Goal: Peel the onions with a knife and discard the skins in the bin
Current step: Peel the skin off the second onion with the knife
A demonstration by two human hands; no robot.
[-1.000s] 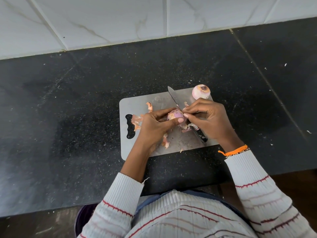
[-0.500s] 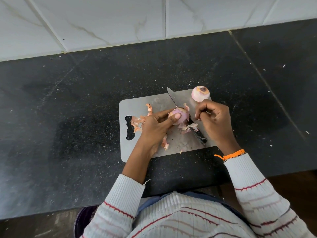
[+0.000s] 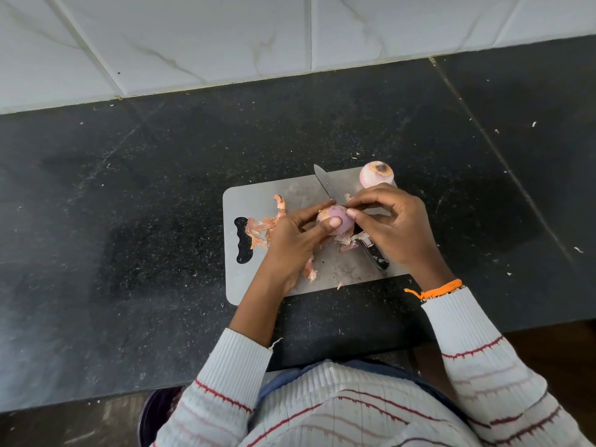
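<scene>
A small purple onion (image 3: 339,217) sits just above the grey cutting board (image 3: 258,201), gripped by my left hand (image 3: 290,240) with the thumb across its front. My right hand (image 3: 393,224) pinches at the onion's top with thumb and forefinger, on a thin bit of skin. The knife (image 3: 326,183) lies flat on the board under my hands, blade pointing away and black handle showing below my right palm. A second, peeled onion (image 3: 376,174) rests at the board's far right corner. Loose skins (image 3: 263,227) lie on the board's left part.
The board lies on a black stone counter (image 3: 129,221) speckled with small scraps, backed by white marble tiles (image 3: 225,43). A dark purple bin (image 3: 154,414) shows on the floor below the counter's front edge, left of my body.
My right hand, which had drawn back to the right of the onion half a second ago, has come back onto the onion's top. My left hand kept hold of the onion.
</scene>
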